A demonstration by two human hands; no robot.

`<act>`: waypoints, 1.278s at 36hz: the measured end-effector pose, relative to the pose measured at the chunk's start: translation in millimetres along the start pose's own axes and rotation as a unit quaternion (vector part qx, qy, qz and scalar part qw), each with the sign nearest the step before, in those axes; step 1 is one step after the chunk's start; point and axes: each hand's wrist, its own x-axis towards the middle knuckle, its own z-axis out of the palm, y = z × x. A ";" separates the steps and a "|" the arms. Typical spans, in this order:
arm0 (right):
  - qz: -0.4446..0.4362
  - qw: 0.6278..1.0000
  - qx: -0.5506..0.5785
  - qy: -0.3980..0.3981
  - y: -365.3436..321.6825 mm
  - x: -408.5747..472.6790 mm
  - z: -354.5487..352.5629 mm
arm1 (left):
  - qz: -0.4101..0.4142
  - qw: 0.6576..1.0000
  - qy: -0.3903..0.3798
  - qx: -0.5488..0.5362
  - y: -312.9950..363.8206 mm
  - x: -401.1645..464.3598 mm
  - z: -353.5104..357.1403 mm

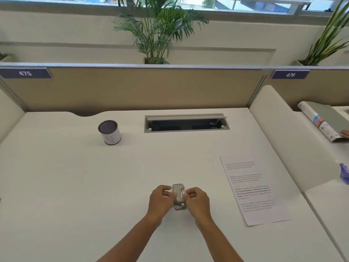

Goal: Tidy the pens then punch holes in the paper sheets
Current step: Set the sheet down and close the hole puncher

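A small grey metal hole punch (178, 195) stands on the white desk (75, 186) near its front middle. My left hand (160, 200) grips its left side and my right hand (197, 201) grips its right side, fingers curled on it. A printed paper sheet (253, 190) lies flat to the right of the punch, apart from it. A white cylindrical pen cup (110, 132) with a dark inside stands at the back left. I see no pens sticking out of it.
An open cable tray slot (186, 123) is set into the desk at the back. A tan partition (132, 87) closes the far side. A white divider (283, 129) bounds the right side; beyond it lie a rolled magazine (319, 123) and a purple object (344, 173).
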 end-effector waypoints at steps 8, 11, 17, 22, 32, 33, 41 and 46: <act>-0.002 1.000 -0.016 0.004 5.5 5.1 4.8 | -0.011 1.000 -0.016 -0.009 -3.0 2.5 1.4; -0.003 1.000 -0.019 0.004 7.3 6.9 6.1 | -0.014 0.999 -0.027 -0.010 -4.3 3.4 1.8; -0.001 1.000 -0.023 0.003 9.3 11.1 7.2 | -0.011 0.999 -0.036 -0.011 -4.6 2.9 2.7; 0.010 1.000 -0.027 0.000 6.7 10.5 6.7 | -0.008 0.999 -0.037 -0.012 -5.9 2.4 2.8; -0.010 1.000 0.020 0.015 -6.0 -9.1 9.6 | 0.025 0.999 -0.038 -0.030 -1.0 -12.0 -14.1; -0.014 1.000 0.023 0.015 -7.7 -12.5 11.2 | 0.026 0.998 -0.035 -0.034 -0.2 -14.5 -17.9; -0.055 0.998 0.013 0.002 -24.6 -48.0 40.2 | 0.042 0.997 -0.016 -0.055 -3.4 -36.0 -64.9; -0.068 0.997 0.019 -0.036 -35.9 -74.3 71.7 | 0.045 0.997 0.011 -0.061 -14.6 -45.9 -107.4</act>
